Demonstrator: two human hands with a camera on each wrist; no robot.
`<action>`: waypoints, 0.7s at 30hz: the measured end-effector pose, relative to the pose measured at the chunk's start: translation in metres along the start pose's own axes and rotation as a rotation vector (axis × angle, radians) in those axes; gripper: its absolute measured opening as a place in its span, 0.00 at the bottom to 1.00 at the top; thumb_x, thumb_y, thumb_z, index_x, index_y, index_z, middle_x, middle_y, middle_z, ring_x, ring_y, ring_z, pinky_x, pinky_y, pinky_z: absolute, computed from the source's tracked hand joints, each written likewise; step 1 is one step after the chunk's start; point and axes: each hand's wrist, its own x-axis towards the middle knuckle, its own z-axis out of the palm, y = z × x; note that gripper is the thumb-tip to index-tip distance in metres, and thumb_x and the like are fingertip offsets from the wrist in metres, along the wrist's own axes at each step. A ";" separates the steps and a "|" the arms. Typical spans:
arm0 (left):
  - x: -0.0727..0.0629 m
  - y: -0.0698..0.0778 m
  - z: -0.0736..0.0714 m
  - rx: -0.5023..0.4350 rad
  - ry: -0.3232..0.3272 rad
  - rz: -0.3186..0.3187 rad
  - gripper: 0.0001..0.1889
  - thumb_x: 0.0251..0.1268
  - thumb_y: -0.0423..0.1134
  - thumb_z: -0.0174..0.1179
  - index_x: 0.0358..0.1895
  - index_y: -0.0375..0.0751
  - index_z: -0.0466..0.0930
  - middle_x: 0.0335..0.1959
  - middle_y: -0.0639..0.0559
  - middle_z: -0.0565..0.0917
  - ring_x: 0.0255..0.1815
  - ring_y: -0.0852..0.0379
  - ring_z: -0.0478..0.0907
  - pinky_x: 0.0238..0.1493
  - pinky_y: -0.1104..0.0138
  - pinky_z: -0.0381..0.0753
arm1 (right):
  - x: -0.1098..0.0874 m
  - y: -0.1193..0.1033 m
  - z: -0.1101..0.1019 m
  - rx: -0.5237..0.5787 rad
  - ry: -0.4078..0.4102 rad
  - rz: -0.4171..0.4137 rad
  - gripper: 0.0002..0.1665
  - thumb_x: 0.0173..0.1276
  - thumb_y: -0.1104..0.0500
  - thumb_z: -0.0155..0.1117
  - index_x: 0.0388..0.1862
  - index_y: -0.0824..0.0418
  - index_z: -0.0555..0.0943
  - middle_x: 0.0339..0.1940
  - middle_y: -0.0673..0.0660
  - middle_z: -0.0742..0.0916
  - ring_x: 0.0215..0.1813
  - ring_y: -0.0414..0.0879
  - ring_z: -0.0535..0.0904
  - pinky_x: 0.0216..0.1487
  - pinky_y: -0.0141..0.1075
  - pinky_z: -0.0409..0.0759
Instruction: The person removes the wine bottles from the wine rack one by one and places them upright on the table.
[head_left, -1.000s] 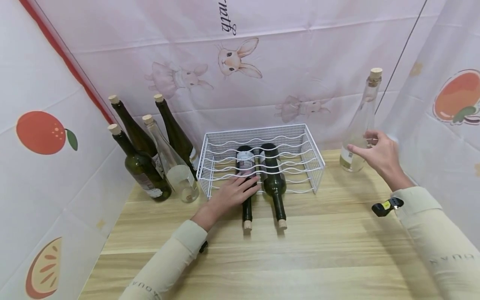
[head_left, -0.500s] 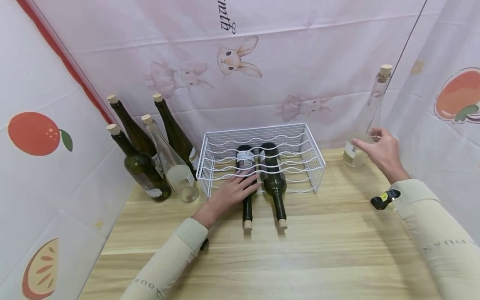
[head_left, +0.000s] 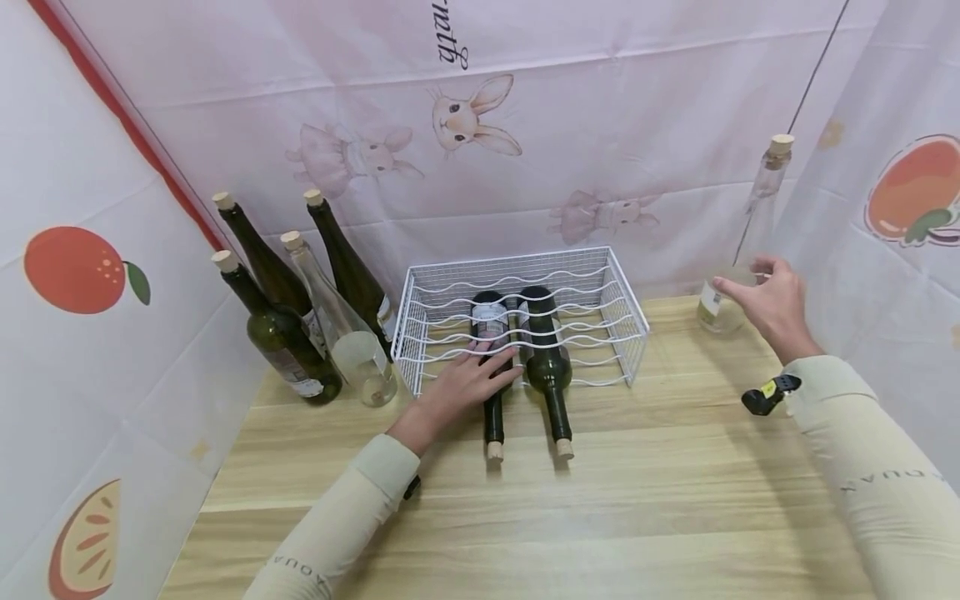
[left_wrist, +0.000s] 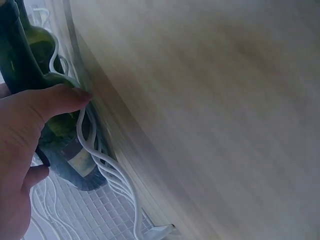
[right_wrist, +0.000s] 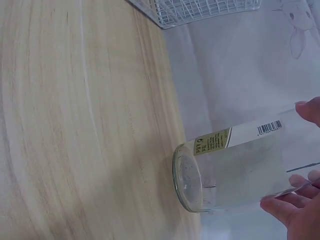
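Observation:
A white wire bottle rack [head_left: 525, 265] stands at the back of the wooden table, with two dark green wine bottles lying in it, corked necks toward me. My left hand [head_left: 461, 387] grips the left wine bottle [head_left: 493, 421]; in the left wrist view its thumb crosses the bottle [left_wrist: 20, 65] near the shoulder. Right of the rack, my right hand [head_left: 780, 308] holds a clear glass bottle [head_left: 759, 217] by its body, thumb on one side and fingers on the other. This bottle is corked and nearly upright, its base [right_wrist: 187, 177] close over the tabletop.
Left of the rack, several corked bottles stand together, among them a green one [head_left: 288, 342] and a clear one [head_left: 363, 358]. The second wine bottle [head_left: 551, 367] lies beside the gripped one. A printed cloth [head_left: 525, 192] hangs close behind the rack.
My right hand has carried the clear glass bottle a little farther right, toward the back corner. My left hand stays on the wine bottle in the rack.

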 end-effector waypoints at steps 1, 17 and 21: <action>0.000 0.000 0.000 -0.005 0.007 0.001 0.35 0.68 0.21 0.51 0.75 0.56 0.72 0.78 0.48 0.72 0.76 0.35 0.71 0.77 0.51 0.73 | 0.000 0.001 0.000 0.001 -0.001 0.000 0.58 0.65 0.34 0.70 0.78 0.72 0.62 0.73 0.74 0.76 0.73 0.70 0.71 0.70 0.62 0.74; 0.005 0.002 -0.004 0.025 0.189 0.020 0.35 0.57 0.18 0.45 0.63 0.53 0.83 0.67 0.44 0.82 0.69 0.28 0.76 0.71 0.47 0.79 | 0.004 0.017 0.002 0.001 0.002 0.058 0.58 0.66 0.32 0.67 0.78 0.71 0.62 0.75 0.73 0.74 0.72 0.69 0.71 0.68 0.58 0.73; 0.005 0.002 -0.003 0.030 0.170 0.020 0.36 0.59 0.18 0.42 0.64 0.53 0.82 0.69 0.44 0.81 0.70 0.28 0.75 0.72 0.46 0.78 | 0.004 0.018 0.004 0.008 -0.006 0.085 0.58 0.67 0.31 0.66 0.79 0.70 0.61 0.75 0.72 0.74 0.74 0.67 0.70 0.69 0.56 0.73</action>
